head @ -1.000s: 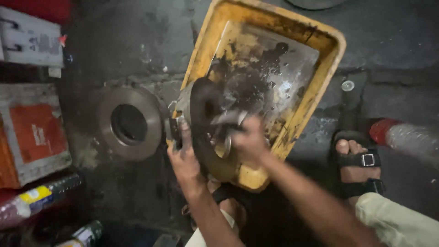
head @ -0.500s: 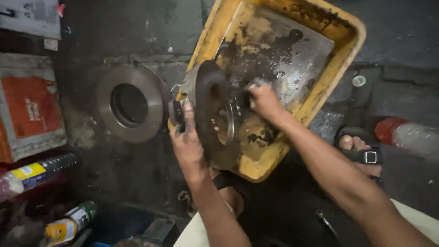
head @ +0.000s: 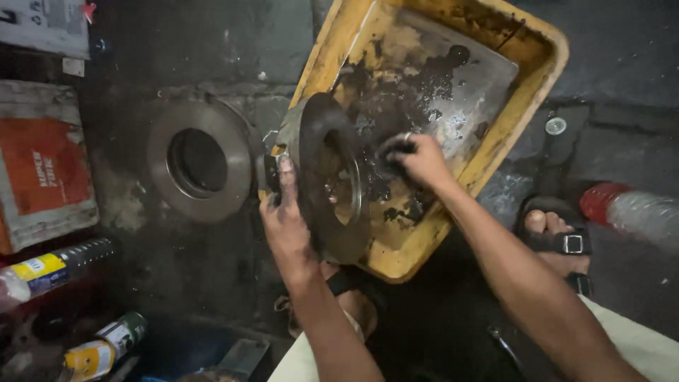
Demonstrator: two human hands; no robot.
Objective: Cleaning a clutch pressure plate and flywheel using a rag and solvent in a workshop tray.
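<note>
Down near your knees, your left hand (head: 286, 223) clamps the rim of the dark brake disc (head: 327, 177), fingers flat on its back face, holding it on edge over the near lip of the yellow tray (head: 527, 106). Your right hand (head: 421, 161) is closed around a dark rag (head: 390, 147), just beside the disc's hub. Further left, a second disc (head: 194, 161) lies flat on the floor, apart from the tray's edge.

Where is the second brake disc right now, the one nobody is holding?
In the head view, the loose brake disc lies flat on the dark floor at centre left, just left of the left hand and the yellow tray, right of the orange box.
</note>
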